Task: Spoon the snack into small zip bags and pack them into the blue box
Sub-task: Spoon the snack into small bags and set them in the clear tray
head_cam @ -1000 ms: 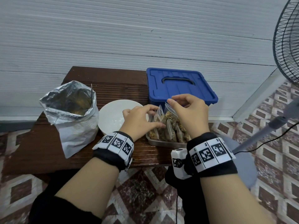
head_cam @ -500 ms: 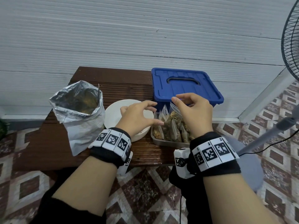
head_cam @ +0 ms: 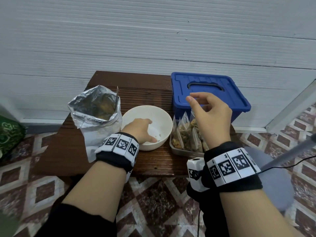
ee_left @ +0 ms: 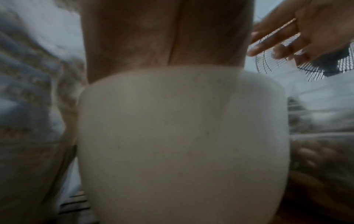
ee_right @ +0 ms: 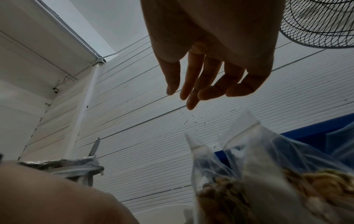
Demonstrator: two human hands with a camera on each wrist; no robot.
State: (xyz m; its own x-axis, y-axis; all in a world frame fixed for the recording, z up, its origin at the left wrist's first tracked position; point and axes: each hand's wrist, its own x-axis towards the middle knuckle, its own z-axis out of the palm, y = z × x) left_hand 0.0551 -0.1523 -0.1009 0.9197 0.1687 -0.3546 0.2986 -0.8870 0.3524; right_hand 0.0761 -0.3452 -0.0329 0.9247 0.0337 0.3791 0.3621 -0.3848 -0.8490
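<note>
Several filled zip bags [head_cam: 186, 134] stand upright in a metal tray [head_cam: 181, 152] in front of the blue box [head_cam: 205, 89], whose lid is on. My right hand [head_cam: 196, 103] hovers above the bags with its fingers [ee_right: 191, 91] loose and apart, holding nothing. The bag tops [ee_right: 249, 136] stand just below it. My left hand [head_cam: 145, 129] reaches over the near rim of the white bowl [head_cam: 159, 117], palm on the rim [ee_left: 182, 78], fingers bent inside and partly hidden. The open foil snack bag [head_cam: 97, 108] stands at the left with a spoon handle [head_cam: 117, 94] sticking out.
The small dark wooden table [head_cam: 150, 163] stands against a white panelled wall. A fan pole [head_cam: 290, 153] and a grey round base [head_cam: 273, 182] are close on the right. A green object [head_cam: 8, 132] lies on the tiled floor at the left.
My right hand has let go of the bag top and lifted with fingers spread. My left hand has moved left from the bags into the white bowl.
</note>
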